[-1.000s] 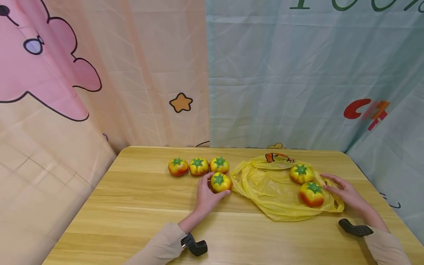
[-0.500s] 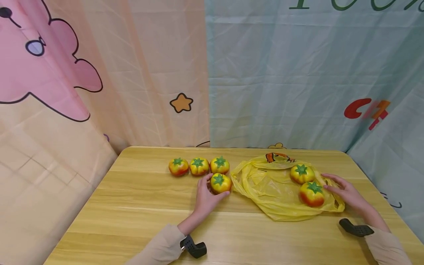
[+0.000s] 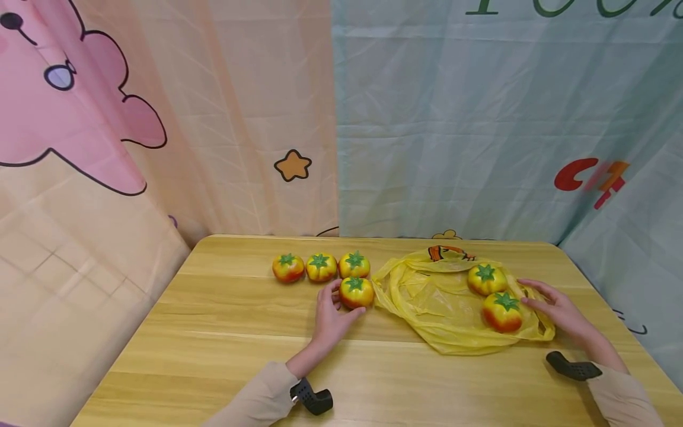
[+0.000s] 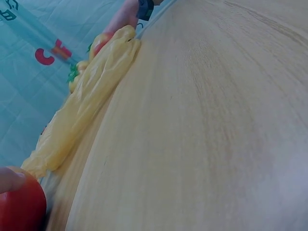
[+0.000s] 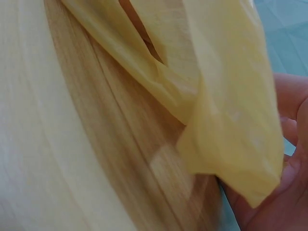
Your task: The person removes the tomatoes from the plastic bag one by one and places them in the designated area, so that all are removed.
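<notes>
My left hand [image 3: 329, 317] curls round a yellow-red tomato [image 3: 356, 294] with a green star-shaped top, thumb at its near side. In the left wrist view this tomato [image 4: 21, 204] shows its red lower side under the thumb. A crumpled yellow plastic bag [image 3: 427, 302] lies just to the right. Two more tomatoes [image 3: 486, 280] [image 3: 502, 313] rest on its right part. My right hand [image 3: 557, 311] rests at the bag's right edge, fingers loosely extended beside these two. In the right wrist view a fold of the bag [image 5: 236, 125] partly hides the hand.
Three tomatoes [image 3: 288, 268] [image 3: 321, 268] [image 3: 354, 265] stand in a row behind the left hand, on the wooden table [image 3: 229, 332]. Printed curtains [image 3: 427, 136] hang behind the table's back edge and at both sides.
The tomato in the left hand has tipped slightly, its green top turning away from me. The left thumb has shifted a little left. The right hand and the bag hold still.
</notes>
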{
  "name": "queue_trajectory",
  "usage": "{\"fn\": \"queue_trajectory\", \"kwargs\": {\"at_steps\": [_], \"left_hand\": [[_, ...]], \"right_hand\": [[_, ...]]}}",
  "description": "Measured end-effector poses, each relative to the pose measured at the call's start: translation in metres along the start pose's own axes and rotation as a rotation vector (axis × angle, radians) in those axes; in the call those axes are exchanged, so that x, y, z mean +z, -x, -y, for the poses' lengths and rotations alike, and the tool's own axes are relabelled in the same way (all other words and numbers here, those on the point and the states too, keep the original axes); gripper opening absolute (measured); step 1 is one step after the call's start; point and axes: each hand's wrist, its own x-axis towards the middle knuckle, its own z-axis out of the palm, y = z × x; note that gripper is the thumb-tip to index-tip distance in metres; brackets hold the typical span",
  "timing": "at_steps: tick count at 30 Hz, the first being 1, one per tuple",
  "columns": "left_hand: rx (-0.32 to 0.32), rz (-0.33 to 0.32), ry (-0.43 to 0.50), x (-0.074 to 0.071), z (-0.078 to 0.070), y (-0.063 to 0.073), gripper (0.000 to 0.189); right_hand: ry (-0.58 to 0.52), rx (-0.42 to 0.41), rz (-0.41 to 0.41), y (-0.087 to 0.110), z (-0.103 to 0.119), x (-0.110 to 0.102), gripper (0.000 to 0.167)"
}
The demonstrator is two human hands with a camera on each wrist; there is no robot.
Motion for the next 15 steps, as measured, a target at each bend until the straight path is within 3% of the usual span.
{"fn": "queue_trajectory", "kwargs": {"at_steps": [10, 15], "left_hand": [[-0.002, -0.015, 0.006, -0.0053, -0.0039, -0.0016, 0.070], [0.041, -0.026, 0.018, -0.0088, -0.0090, -0.0073, 0.071]], "right_hand": [[-0.002, -0.012, -0.004, -0.0005, 0.0009, -0.0002, 0.045], [0.006, 0.019, 0.009, -0.0008, 0.0020, -0.0023, 0.048]]}}
